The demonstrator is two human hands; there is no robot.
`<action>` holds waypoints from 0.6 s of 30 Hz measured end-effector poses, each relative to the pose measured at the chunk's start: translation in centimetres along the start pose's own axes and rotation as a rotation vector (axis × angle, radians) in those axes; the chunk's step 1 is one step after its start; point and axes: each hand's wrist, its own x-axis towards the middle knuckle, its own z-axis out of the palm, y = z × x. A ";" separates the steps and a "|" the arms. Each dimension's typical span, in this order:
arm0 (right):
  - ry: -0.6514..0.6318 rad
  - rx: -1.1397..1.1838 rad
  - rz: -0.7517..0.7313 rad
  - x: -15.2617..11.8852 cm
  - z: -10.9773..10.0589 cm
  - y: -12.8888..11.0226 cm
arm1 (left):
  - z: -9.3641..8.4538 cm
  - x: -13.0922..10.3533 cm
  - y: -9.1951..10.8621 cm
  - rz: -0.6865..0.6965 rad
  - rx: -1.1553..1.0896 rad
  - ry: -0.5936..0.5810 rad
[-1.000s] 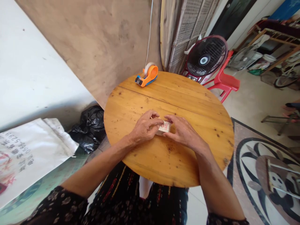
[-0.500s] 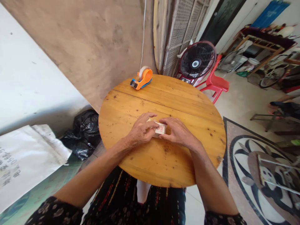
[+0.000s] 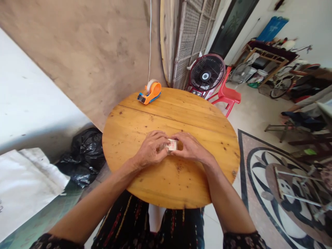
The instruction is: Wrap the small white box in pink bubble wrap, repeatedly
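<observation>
A small white box with red print (image 3: 172,145), perhaps a pack of cards, is held low over the middle of the round wooden table. My left hand (image 3: 153,148) is closed around its left end, thumb in front and fingers behind, hiding part of it. From the other side, the curved thumb and fingers of my right hand (image 3: 188,147) grip the right end. Both forearms come in from the near edge. Beyond the hands, at the table's far left, stands an orange and blue tape dispenser (image 3: 150,92) with a roll of tape.
The round table (image 3: 145,183) has a seam across its far part. Behind it are a dark red fan (image 3: 207,73) and a red plastic chair (image 3: 228,92). Black plastic bags (image 3: 86,152) and a white sack (image 3: 28,180) lie at the left. A wooden board leans behind.
The left hand has closed more fully, its fingers drawing together behind the box, and less of the box shows. The whole view has shifted slightly as my head turned right.
</observation>
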 end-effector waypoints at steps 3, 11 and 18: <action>0.024 0.016 -0.002 0.1 0.1 0.1 | -0.1 0.0 0.0 0.022 0.026 0.021; 0.031 0.010 -0.003 0.2 0.3 0.4 | -0.1 0.2 0.1 0.051 0.029 0.006; 0.034 0.022 0.000 0.4 0.6 0.7 | 0.0 0.2 -0.1 0.067 0.038 0.004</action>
